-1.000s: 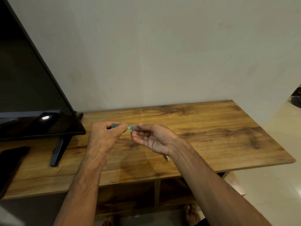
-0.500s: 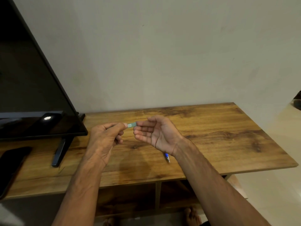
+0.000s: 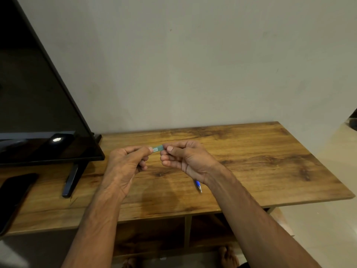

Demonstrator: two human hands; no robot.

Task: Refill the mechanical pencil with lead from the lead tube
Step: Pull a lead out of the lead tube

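A small teal lead tube (image 3: 157, 148) with a white label is held level above the wooden table (image 3: 260, 163). My left hand (image 3: 126, 163) pinches its left end between thumb and forefinger. My right hand (image 3: 188, 159) pinches its right end with thumb and fingertips. The blue mechanical pencil (image 3: 198, 185) lies on the table under my right wrist; only its blue lower barrel and metal tip show, pointing toward the front edge.
A black TV screen (image 3: 38, 113) stands on the left of the table on a dark foot (image 3: 71, 180). A dark phone (image 3: 13, 198) lies at the far left. The table's front edge runs below my forearms, with shelves underneath.
My right hand, open beside the tube half a second ago, has closed its thumb and fingertips onto the tube's right end. The left hand keeps its hold.
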